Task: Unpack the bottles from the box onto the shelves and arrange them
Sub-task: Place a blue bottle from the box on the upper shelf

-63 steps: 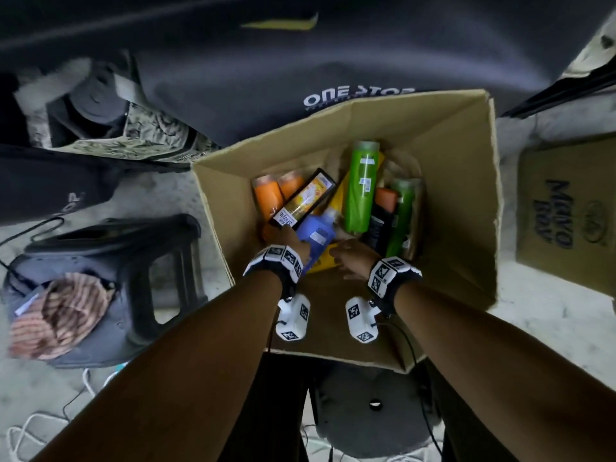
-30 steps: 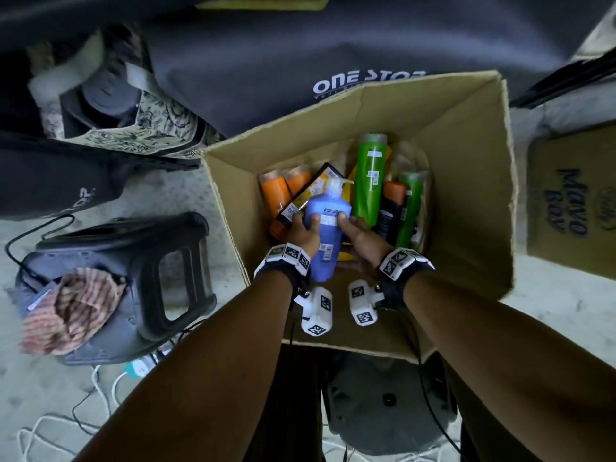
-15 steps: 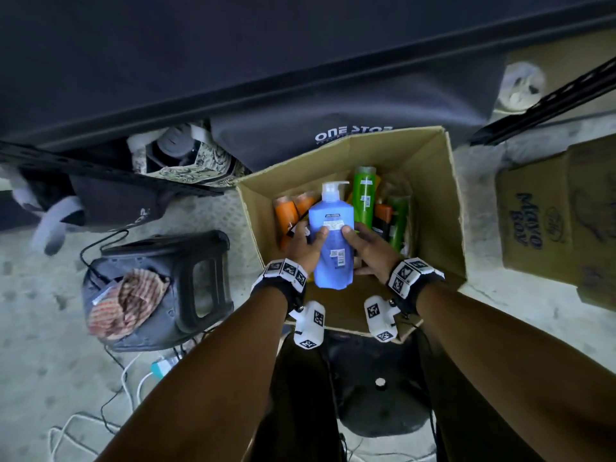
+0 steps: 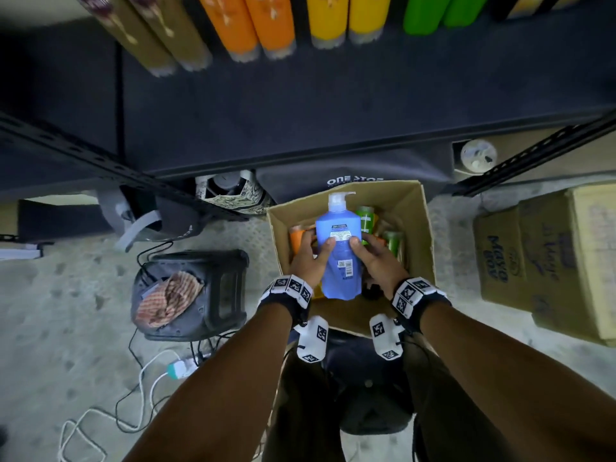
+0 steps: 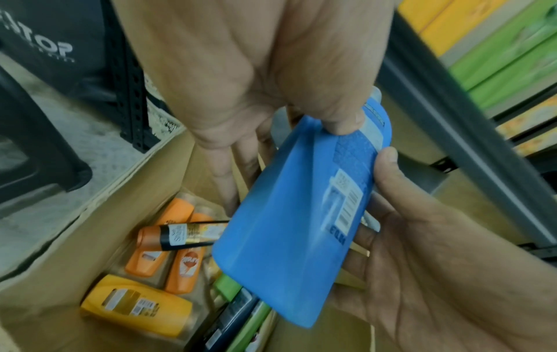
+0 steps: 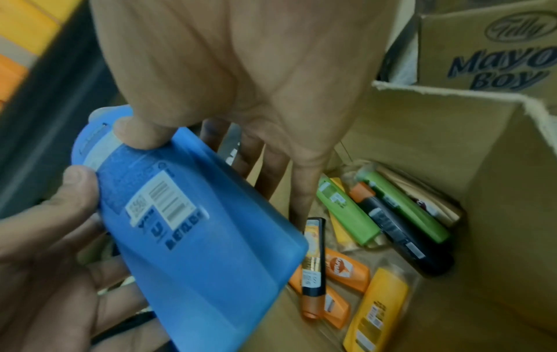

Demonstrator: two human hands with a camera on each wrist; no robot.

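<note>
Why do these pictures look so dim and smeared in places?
Head view: dim light, and the wide lens bends the shelf rail and stretches the forearms. Left wrist view: the shelved green bottles are motion-blurred, and the blue bottle is soft. Right wrist view: its barcode label is smeared.

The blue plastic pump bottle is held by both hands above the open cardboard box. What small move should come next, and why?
Probably raise the blue plastic pump bottle toward the dark shelf ahead. The left hand and right hand grip its two sides, and it already hangs above the open cardboard box. Orange, yellow and green bottles stand in coloured groups higher up.
</note>
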